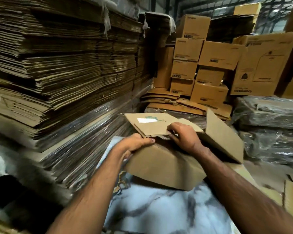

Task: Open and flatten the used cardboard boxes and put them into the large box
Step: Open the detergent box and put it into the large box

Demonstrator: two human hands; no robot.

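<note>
Nearest the camera lies a marbled grey-white sheet covering the counter, and on it rests the used cardboard box, tilted with its open top turned away. The left hand grips the near left corner of the box, its thumb laid along the top edge. The right hand curls its fingers round the edge of the top flap, which carries a white label. A second flap stands out loose to the right.

The box looks light, and stiff only along its corrugations; it should fold readily at the scored creases and buckle elsewhere. The surface seems dry and matte, so slipping is unlikely. Flap edges and corners appear to be the best places to hold while the seams are pulled apart.

To the left rise stacks of flattened cardboard. Farther off stand printed cartons and wrapped bundles. Which one is the large box I cannot tell.
</note>
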